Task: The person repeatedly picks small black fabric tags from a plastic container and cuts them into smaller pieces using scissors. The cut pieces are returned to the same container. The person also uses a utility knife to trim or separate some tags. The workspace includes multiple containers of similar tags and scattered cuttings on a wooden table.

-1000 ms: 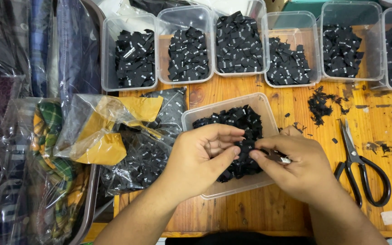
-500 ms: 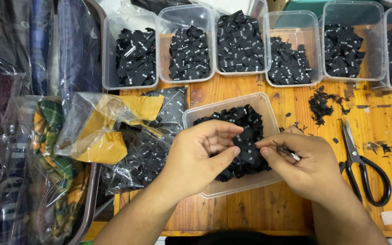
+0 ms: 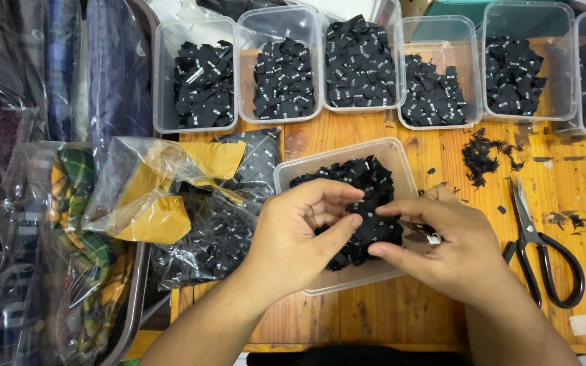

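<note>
Six clear tubs [image 3: 279, 68] at the tabletop's [image 3: 578, 176] far edge are already holding sorted black labels, while the near tub [image 3: 347, 203] is sitting heaped; left hand [image 3: 300, 234] and right hand [image 3: 445, 247] are pinching labels [image 3: 367, 196] above it, fingers half-curled.

Both bare forearms reach up from the bottom edge and meet at centre, the left hand [image 3: 300, 234] palm-down with fingers curled and thumb stretched toward the right hand [image 3: 442, 247], whose thumb and forefinger are pinched together (fingertips of the two hands nearly touching).
</note>
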